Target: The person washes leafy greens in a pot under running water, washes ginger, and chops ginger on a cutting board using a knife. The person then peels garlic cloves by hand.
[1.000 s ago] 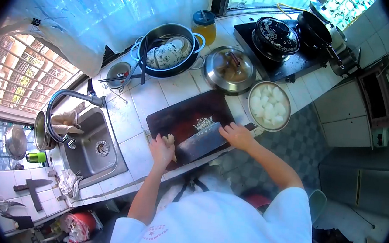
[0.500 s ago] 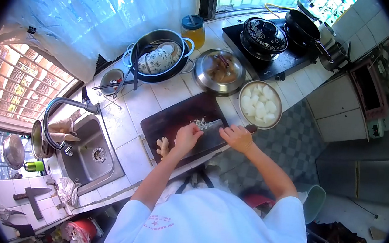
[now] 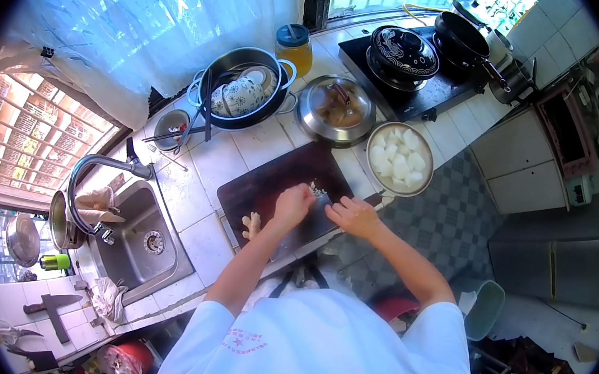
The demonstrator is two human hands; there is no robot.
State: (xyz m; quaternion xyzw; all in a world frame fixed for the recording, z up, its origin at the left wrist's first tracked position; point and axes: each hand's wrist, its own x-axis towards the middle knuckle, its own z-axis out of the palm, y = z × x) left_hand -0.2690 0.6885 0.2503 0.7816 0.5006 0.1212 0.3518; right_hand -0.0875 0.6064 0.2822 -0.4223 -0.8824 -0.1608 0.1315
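My left hand (image 3: pixel 293 206) is over the dark cutting board (image 3: pixel 256 183), its fingers drawn together beside small chopped pale bits (image 3: pixel 318 189). What it holds, if anything, is hidden. My right hand (image 3: pixel 356 217) is at the board's right edge, fingers bent against the greyish knife blade (image 3: pixel 321 213), which lies between the two hands. The knife's handle does not show clearly. A piece of ginger (image 3: pixel 251 225) rests on the board's near left part, beside my left forearm.
A bowl of white chunks (image 3: pixel 400 159) and a lidded pan (image 3: pixel 335 111) stand behind the board. Farther back are a pot with bowls (image 3: pixel 243 88), a jar (image 3: pixel 295 49) and a stove (image 3: pixel 424 91). The sink (image 3: pixel 153 244) is at left.
The knife has turned, and its dark handle no longer shows near the bowl. My right hand has shifted slightly left, closer to my left hand; more chopped bits show behind the fingers.
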